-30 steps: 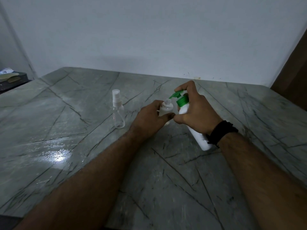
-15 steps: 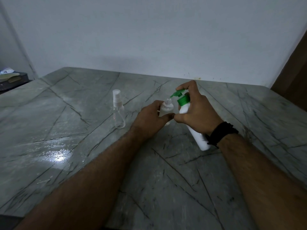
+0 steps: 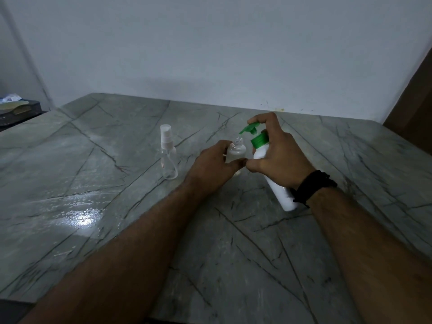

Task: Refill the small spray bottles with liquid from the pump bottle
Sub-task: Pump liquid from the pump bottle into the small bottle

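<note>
On the grey marble table (image 3: 98, 174), your left hand (image 3: 214, 168) still grips the open small bottle (image 3: 236, 152); your right hand (image 3: 278, 155) still clutches the tilted pump bottle (image 3: 272, 170), its green nozzle (image 3: 248, 129) now raised above the opening. The capped spray bottle (image 3: 167, 152) stands unmoved nearby.

A grey-green marble table (image 3: 233, 265) with dark veins runs back to the wall. Its near-left part is wet and glints. A clear spray bottle (image 3: 167, 152) with a white cap stands upright on it, left of centre. A tilted white pump bottle (image 3: 278, 183) rests its base on the top (right of centre).
</note>
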Motion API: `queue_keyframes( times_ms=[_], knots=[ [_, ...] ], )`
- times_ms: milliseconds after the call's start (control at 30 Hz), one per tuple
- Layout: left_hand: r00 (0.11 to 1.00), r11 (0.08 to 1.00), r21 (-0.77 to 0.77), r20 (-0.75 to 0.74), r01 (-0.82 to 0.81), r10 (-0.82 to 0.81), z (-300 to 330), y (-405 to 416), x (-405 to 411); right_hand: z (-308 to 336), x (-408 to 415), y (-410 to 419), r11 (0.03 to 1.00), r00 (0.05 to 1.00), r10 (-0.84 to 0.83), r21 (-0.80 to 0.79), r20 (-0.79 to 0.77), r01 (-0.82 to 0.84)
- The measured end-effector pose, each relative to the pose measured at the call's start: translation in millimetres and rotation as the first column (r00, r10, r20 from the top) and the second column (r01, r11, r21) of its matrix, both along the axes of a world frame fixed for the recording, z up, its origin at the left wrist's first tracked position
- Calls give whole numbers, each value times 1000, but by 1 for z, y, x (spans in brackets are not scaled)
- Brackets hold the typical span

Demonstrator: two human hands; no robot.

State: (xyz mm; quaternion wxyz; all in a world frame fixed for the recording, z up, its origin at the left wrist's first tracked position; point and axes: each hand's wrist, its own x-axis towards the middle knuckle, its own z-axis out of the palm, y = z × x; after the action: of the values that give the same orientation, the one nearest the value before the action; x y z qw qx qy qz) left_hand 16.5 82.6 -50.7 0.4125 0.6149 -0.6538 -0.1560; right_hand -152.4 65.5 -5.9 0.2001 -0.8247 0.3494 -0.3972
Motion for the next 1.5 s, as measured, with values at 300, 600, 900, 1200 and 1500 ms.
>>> queue_keyframes(
  times_ms=[300,600,900,1200,1500],
  knots=[
    [1000,1000,1,-3,6,-6,1,1,0,0,-1,-2,1000,1000,5,15,15,-5],
    [1000,1000,16,-2,-1,1,0,-2,1,0,0,-2,1000,1000,15,22,-6,-15],
    [1000,1000,9,13,-8,8,0,-1,1,0,-1,-1,1000,1000,9,19,18,-9],
    [1000,1000,3,-3,-9,9,1,1,-1,0,0,1,1000,1000,9,9,4,-9],
    [1000,1000,12,2,-8,8,3,2,-2,1,-1,-1,999,1000,6,32,0,-6]
  ],
)
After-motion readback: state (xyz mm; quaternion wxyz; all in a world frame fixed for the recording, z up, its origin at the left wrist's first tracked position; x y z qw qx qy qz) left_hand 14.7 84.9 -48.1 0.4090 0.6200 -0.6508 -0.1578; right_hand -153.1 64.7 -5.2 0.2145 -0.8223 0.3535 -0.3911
